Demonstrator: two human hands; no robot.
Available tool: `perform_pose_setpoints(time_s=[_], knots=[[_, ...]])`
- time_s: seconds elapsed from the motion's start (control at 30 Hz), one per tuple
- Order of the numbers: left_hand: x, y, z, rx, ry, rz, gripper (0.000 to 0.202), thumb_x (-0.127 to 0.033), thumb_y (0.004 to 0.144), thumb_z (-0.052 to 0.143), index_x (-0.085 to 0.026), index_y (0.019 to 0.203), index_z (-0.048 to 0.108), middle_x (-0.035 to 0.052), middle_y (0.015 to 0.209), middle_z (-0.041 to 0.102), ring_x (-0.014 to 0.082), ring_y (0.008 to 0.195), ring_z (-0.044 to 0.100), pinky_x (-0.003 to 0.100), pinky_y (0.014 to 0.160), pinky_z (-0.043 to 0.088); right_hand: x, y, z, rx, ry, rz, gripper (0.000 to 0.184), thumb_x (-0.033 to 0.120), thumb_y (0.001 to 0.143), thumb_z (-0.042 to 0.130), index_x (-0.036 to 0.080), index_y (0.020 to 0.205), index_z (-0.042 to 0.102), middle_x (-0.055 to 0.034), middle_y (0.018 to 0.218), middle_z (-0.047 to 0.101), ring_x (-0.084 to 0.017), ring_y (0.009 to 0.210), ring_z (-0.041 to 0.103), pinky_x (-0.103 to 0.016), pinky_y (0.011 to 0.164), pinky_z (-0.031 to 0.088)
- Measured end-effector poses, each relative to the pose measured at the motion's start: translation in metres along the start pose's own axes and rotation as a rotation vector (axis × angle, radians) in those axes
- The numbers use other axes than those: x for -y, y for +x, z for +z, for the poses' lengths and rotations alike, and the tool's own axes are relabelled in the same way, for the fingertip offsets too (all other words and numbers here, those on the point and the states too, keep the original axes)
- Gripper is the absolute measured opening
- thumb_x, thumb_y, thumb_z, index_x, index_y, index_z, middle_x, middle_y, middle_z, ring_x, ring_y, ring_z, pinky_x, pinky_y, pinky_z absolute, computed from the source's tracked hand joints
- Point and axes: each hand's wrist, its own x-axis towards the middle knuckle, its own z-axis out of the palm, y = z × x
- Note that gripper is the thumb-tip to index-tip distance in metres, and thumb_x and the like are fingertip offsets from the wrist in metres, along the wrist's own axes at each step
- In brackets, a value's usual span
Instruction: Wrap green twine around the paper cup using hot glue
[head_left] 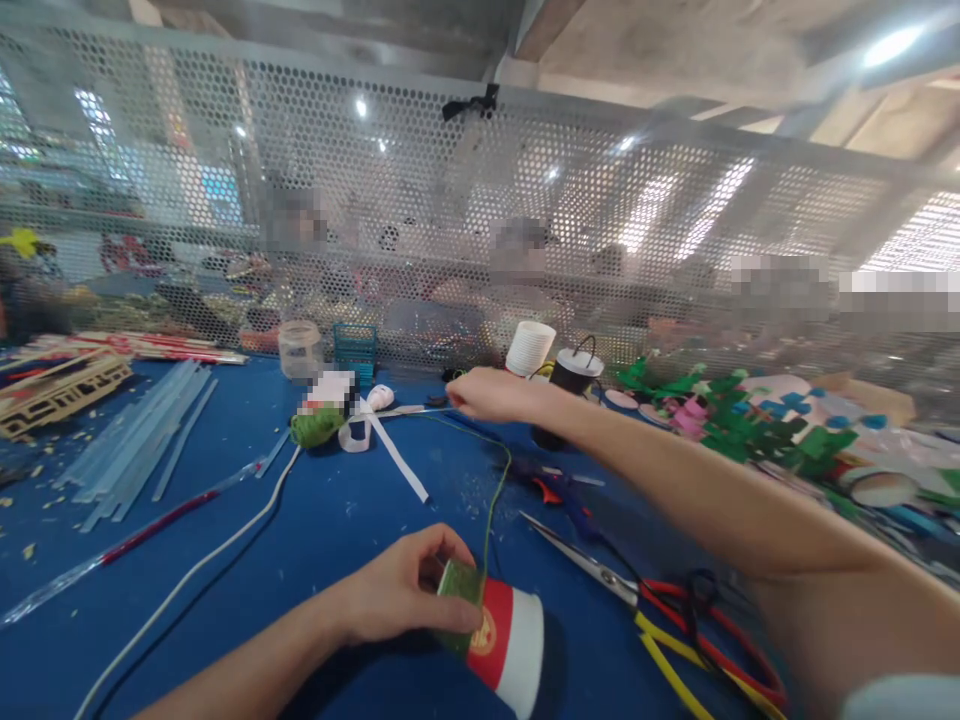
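Note:
My left hand [409, 590] is closed around a paper cup [521, 640] that lies tilted on its side. The cup has a white rim part, a red band with a gold emblem, and a green wrapped part under my thumb. From it a green yarn [495, 500] runs up and back over the table. My right hand [491, 393] is stretched far forward, its fingers closed near a thin pale stick [412, 410]; what they hold, if anything, is too small to make out. A ball of green yarn [319, 428] sits to its left.
Scissors [600, 570] and a glue gun [562, 495] lie right of centre. Glue sticks [142, 440] and a white cord [217, 550] are on the left. Stacked white cups [531, 347], a black container [576, 372] and craft flowers [780, 420] stand before a perforated metal screen [420, 200]; people sit beyond.

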Motion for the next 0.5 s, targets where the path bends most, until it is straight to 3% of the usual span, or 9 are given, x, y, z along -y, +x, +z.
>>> perform_pose_setpoints(time_s=[0.3, 0.4, 0.5], knots=[[-0.002, -0.001, 0.001, -0.018, 0.019, -0.013, 0.038, -0.023, 0.056, 0.073, -0.016, 0.085, 0.048, -0.0019, 0.076, 0.058, 0.0116, 0.069, 0.053, 0.024, 0.063, 0.039, -0.090, -0.069, -0.046, 0.004, -0.114, 0.292, 0.012, 0.012, 0.072, 0.054, 0.018, 0.074, 0.064, -0.0063, 0.073, 0.066, -0.016, 0.062, 0.056, -0.025, 0.053, 0.035], [-0.002, -0.001, 0.000, -0.018, 0.023, -0.007, 0.039, -0.023, 0.056, 0.073, -0.016, 0.085, 0.048, -0.0022, 0.075, 0.058, 0.0108, 0.068, 0.052, 0.024, 0.063, 0.039, -0.106, -0.071, -0.063, -0.017, -0.098, 0.363, 0.009, 0.014, 0.074, 0.056, 0.018, 0.075, 0.063, -0.0046, 0.070, 0.065, -0.015, 0.063, 0.056, -0.026, 0.055, 0.038], [-0.001, 0.000, -0.001, -0.010, 0.020, -0.007, 0.037, -0.022, 0.057, 0.072, -0.016, 0.085, 0.048, -0.0022, 0.076, 0.058, 0.0110, 0.069, 0.052, 0.023, 0.063, 0.039, -0.103, -0.046, -0.061, -0.100, -0.079, 0.444, 0.013, 0.019, 0.080, 0.053, 0.016, 0.087, 0.064, -0.0075, 0.084, 0.066, -0.018, 0.079, 0.059, -0.029, 0.067, 0.042]])
